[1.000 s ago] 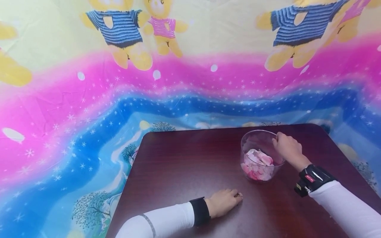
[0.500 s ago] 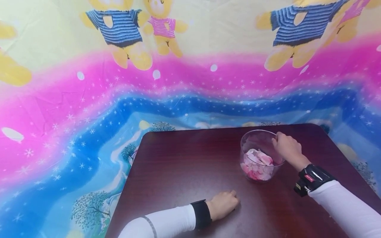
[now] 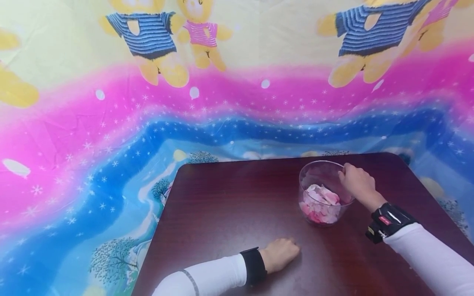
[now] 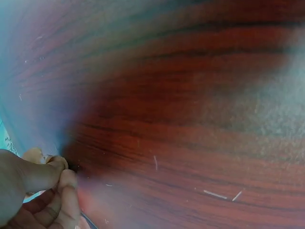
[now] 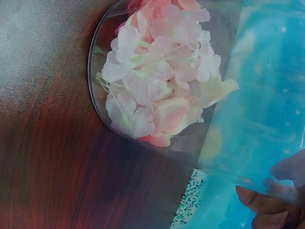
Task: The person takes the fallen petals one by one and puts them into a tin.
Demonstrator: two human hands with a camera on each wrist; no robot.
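A clear round bowl (image 3: 326, 213) stands on the table at right, holding pink and white artificial flower petals (image 3: 320, 201). My right hand (image 3: 358, 183) grips its rim on the right side. Through the clear wall, the right wrist view shows the petals (image 5: 157, 76) heaped near the bottom and the right fingers (image 5: 271, 210) at the rim. My left hand (image 3: 280, 255) is low over the table, in front of the bowl and apart from it. In the left wrist view its thumb and fingers (image 4: 66, 195) are curled together; I cannot make out anything between them.
The dark red-brown table (image 3: 222, 197) has rounded back corners. A patterned cloth (image 3: 237, 102) hangs behind it and along its left side. Small pale scratch-like marks (image 4: 215, 194) show on the tabletop in the left wrist view.
My left hand's fingers were stretched out toward the bowl and are now curled in, the hand having shifted slightly. My right hand and the bowl have stayed in place.
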